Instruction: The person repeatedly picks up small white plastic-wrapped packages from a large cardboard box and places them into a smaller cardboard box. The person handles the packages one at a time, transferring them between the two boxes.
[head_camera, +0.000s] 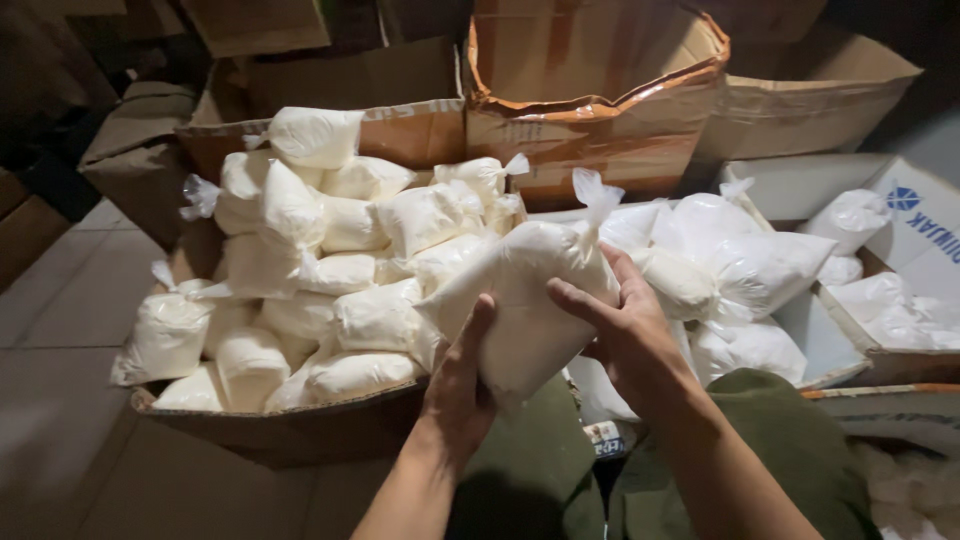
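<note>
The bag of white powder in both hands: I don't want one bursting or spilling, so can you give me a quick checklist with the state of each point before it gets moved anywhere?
1. Both hands on the held bag: ok, the left hand is under its lower end and the right hand wraps its side.
2. Knot at its top tied: ok, twisted shut and pointing up.
3. Leaks in the plastic: cannot tell, though no loose powder shows.
4. Space in the left carton: not ok, bags are heaped above its rim.
5. Space in the white box: ok, bare bottom shows.
</note>
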